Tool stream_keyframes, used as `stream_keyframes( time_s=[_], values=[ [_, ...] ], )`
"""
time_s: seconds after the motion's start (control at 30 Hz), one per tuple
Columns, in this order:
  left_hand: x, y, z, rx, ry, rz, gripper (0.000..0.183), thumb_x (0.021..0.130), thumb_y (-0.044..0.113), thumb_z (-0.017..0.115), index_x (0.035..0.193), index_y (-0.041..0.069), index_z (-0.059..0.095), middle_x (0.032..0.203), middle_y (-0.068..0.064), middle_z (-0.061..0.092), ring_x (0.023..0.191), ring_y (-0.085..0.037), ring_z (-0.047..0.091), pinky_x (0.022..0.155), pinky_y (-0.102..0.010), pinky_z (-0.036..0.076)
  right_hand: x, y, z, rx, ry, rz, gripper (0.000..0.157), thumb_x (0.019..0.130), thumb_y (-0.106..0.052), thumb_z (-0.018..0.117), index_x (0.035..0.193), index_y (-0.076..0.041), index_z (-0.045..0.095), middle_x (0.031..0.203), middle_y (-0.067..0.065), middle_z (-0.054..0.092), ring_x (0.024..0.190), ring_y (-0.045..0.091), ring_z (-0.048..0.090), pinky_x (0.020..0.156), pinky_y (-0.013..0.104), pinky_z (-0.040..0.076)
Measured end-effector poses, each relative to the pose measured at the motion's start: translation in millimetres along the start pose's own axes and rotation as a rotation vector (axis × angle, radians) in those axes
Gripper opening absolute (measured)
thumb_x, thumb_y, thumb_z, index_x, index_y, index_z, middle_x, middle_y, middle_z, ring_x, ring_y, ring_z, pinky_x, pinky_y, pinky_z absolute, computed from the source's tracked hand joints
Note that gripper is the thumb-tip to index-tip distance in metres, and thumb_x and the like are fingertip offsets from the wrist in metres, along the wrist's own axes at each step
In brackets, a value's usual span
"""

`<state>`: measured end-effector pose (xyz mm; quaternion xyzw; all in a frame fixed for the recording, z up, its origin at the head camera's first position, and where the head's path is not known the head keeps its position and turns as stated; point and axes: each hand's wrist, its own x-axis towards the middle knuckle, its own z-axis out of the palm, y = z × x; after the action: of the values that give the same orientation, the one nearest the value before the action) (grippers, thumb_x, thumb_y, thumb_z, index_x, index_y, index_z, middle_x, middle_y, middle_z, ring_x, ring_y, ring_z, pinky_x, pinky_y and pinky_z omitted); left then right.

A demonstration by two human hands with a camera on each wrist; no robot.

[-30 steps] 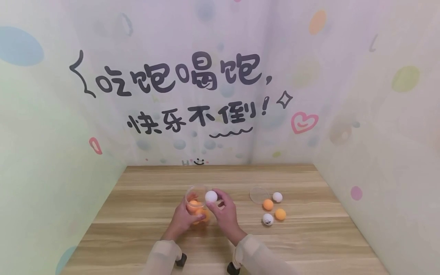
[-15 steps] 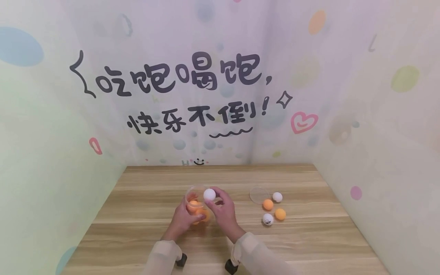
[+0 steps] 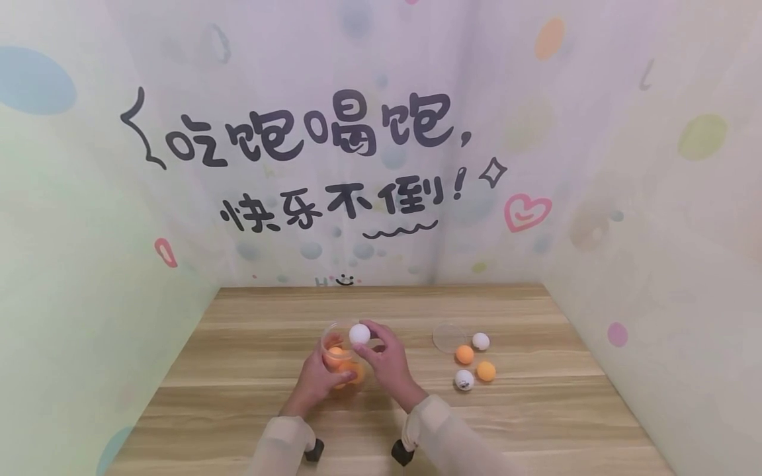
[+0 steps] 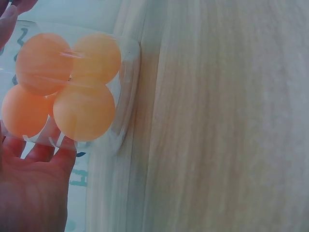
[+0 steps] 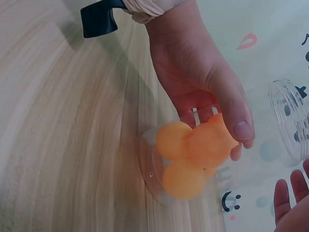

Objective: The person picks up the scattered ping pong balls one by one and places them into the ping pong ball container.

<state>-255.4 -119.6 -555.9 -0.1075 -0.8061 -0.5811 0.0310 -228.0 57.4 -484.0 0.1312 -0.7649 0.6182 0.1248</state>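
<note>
In the head view my left hand [image 3: 318, 382] grips a clear plastic jar [image 3: 331, 338], its thumb across the near side. Several orange ping-pong balls [image 5: 210, 145] lie in the lower part of the jar, seen through its wall in both wrist views. My right hand [image 3: 389, 363] pinches a white ping-pong ball [image 3: 359, 334] between thumb and fingers at the right side of the jar's open mouth. From the right wrist camera, only fingertips of the right hand [image 5: 292, 203] show beside the threaded rim, and the white ball is out of view.
Right of the hands, a clear round lid [image 3: 449, 338] lies on the wooden table [image 3: 536, 423]. Near it are a white ball [image 3: 480, 341], an orange ball [image 3: 464, 355], another orange ball [image 3: 485, 371] and a printed white ball [image 3: 464, 380]. Patterned walls [image 3: 381, 264] enclose the table.
My right hand has moved slightly left and away from me, bringing the white ping-pong ball further over the jar's mouth. The left hand and the jar stay where they were.
</note>
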Motion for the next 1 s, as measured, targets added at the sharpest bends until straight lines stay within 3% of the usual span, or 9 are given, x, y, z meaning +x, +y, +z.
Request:
stream_keyframes(
  time_s=[0.1, 0.33, 0.63, 0.87, 1.0],
  values=[
    [0.4, -0.9, -0.1, -0.006, 0.005, 0.010, 0.083, 0.068, 0.014, 0.090, 0.138, 0.013, 0.043, 0.133, -0.008, 0.055, 0.111, -0.025, 0.057, 0.098, -0.041, 0.047, 5, 17, 1.7, -0.012, -0.007, -0.005, 0.048, 0.086, -0.021, 0.075, 0.129, -0.007, 0.060, 0.118, 0.008, 0.062, 0.105, 0.026, 0.058, 0.078, 0.033, 0.053],
    [1.2, -3.3, 0.0, -0.019, 0.005, 0.027, 0.085, 0.067, 0.011, 0.090, 0.138, 0.010, 0.044, 0.134, -0.009, 0.056, 0.114, -0.025, 0.056, 0.098, -0.035, 0.047, 11, 19, 2.0, -0.029, -0.009, 0.008, 0.045, 0.085, -0.017, 0.076, 0.127, -0.008, 0.062, 0.117, 0.006, 0.063, 0.104, 0.025, 0.059, 0.075, 0.030, 0.052],
    [1.0, -2.5, -0.2, -0.014, -0.015, 0.010, 0.088, 0.068, 0.012, 0.090, 0.141, 0.012, 0.041, 0.139, -0.008, 0.052, 0.117, -0.025, 0.055, 0.101, -0.040, 0.044, 6, -18, -3.1, -0.015, -0.016, -0.011, 0.039, 0.085, -0.005, 0.074, 0.121, 0.001, 0.062, 0.112, 0.015, 0.063, 0.099, 0.028, 0.060, 0.074, 0.032, 0.052],
    [-0.3, -1.4, -1.1, -0.014, -0.024, -0.004, 0.088, 0.069, 0.014, 0.089, 0.142, 0.012, 0.040, 0.140, -0.008, 0.050, 0.118, -0.026, 0.055, 0.101, -0.043, 0.044, 14, 18, 3.7, -0.029, -0.009, -0.018, 0.043, 0.084, -0.012, 0.077, 0.124, -0.004, 0.063, 0.114, 0.009, 0.063, 0.100, 0.027, 0.060, 0.073, 0.031, 0.052],
    [-0.7, -2.7, -1.2, -0.021, -0.020, 0.005, 0.087, 0.069, 0.015, 0.089, 0.141, 0.012, 0.041, 0.137, -0.008, 0.052, 0.113, -0.025, 0.057, 0.099, -0.043, 0.046, 14, 25, 4.7, -0.057, -0.024, -0.022, 0.041, 0.083, -0.021, 0.078, 0.121, -0.011, 0.066, 0.113, 0.003, 0.063, 0.101, 0.023, 0.060, 0.074, 0.031, 0.054]
  ],
)
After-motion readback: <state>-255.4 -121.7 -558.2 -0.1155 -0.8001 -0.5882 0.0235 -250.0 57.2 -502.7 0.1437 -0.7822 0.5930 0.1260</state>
